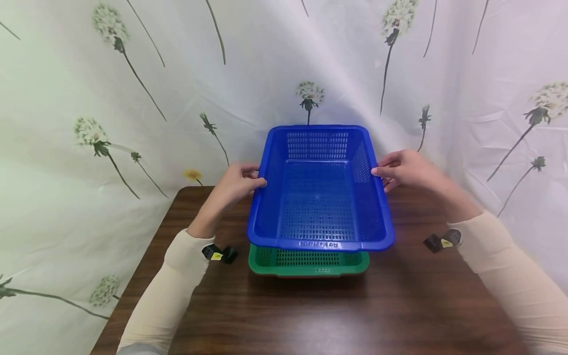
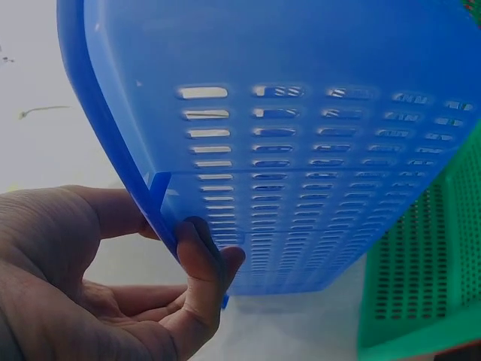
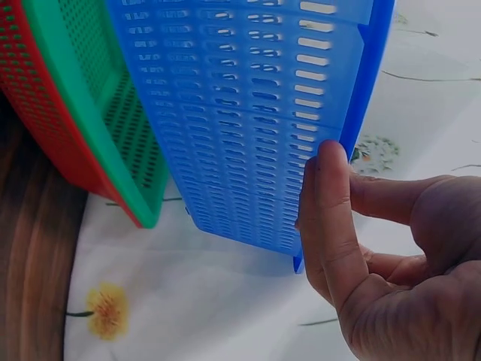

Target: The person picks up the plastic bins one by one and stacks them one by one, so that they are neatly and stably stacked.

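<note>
A blue plastic basket (image 1: 317,197) with slotted walls is held up between both hands, its near end over a green basket (image 1: 308,270). My left hand (image 1: 239,183) pinches the left rim, thumb on top; the left wrist view shows its fingers (image 2: 199,256) curled under that rim against the slotted wall. On the opposite side my right hand (image 1: 406,170) grips the right rim, fingers (image 3: 334,218) bent beneath it. In the right wrist view the green basket sits in a red basket (image 3: 56,128); the blue one is apart from them.
The green and red baskets stand on a dark brown wooden table (image 1: 310,315). Behind the table hangs a white cloth (image 1: 248,64) printed with dandelions. Small black cameras are strapped to both wrists over cream sleeves (image 1: 177,276).
</note>
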Action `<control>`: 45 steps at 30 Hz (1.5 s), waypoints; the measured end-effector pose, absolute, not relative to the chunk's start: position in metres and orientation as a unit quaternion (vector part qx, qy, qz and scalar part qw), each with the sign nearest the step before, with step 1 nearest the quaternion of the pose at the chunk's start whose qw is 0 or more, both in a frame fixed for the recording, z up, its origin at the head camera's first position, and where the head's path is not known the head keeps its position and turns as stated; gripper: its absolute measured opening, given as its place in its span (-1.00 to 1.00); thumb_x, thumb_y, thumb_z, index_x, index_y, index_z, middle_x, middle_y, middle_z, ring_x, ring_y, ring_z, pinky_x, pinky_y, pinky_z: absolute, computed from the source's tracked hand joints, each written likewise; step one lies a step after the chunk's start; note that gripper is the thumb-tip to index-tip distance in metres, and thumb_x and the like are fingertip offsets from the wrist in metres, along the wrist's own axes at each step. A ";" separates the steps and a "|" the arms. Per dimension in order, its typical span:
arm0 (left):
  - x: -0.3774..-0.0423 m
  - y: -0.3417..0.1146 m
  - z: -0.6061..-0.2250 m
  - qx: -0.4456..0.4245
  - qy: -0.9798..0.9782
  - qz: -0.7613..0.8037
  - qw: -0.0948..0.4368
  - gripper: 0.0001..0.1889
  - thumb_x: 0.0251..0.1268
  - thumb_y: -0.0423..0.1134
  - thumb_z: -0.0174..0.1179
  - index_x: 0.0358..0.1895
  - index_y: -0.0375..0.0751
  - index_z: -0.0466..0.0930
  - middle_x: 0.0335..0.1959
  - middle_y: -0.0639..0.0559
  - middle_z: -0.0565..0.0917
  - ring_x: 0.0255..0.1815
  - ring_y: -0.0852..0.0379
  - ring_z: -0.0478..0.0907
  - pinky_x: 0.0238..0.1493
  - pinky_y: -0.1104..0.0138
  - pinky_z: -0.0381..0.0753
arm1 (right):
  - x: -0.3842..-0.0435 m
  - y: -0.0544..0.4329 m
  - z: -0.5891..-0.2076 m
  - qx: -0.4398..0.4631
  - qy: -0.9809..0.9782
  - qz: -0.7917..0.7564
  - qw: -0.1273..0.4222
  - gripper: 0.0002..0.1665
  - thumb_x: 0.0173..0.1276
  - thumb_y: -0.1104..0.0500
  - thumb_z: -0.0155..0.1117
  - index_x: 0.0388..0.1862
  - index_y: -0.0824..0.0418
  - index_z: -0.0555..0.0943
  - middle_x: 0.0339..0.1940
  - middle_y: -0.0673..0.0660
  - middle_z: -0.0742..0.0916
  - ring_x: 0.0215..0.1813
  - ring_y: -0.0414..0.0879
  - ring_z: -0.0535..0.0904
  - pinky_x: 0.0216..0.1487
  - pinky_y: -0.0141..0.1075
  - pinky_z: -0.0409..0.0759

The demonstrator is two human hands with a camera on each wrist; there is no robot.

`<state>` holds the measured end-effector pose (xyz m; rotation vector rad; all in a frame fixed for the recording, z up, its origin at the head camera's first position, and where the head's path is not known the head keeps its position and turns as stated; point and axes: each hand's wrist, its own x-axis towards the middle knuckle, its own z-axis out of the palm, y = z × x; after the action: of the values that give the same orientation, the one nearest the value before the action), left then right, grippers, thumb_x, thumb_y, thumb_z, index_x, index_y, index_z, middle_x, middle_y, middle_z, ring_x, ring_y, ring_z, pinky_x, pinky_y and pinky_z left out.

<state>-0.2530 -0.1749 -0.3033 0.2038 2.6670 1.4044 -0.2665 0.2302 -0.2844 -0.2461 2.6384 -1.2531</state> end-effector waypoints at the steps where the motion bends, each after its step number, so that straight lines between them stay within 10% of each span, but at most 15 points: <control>1: -0.252 -0.176 -0.305 0.066 0.883 0.461 0.060 -0.43 0.57 -0.23 0.19 0.53 -0.38 0.41 0.19 -0.39 0.68 0.12 -0.30 0.74 0.21 -0.09 0.75 | -0.266 0.229 -0.286 -0.084 0.894 -0.428 0.108 -0.45 0.61 0.16 0.30 0.30 0.61 0.53 -0.20 0.26 0.84 -0.40 -0.11 0.80 -0.27 -0.24 0.83; 45: -0.249 -0.191 -0.390 0.025 0.908 0.393 0.139 -0.35 0.61 -0.19 0.21 0.59 -0.42 0.28 0.30 -0.42 0.65 0.13 -0.22 0.78 0.14 0.01 0.80 | -0.273 0.197 -0.375 -0.092 0.918 -0.349 0.163 -0.49 0.49 0.12 0.44 0.13 0.54 0.59 -0.24 0.33 0.83 -0.41 -0.07 0.82 -0.19 -0.07 0.85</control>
<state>-0.2494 -0.1911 -0.3905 0.0710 2.6258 1.1367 -0.2729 0.1974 -0.3753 -0.2621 2.6184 -0.9946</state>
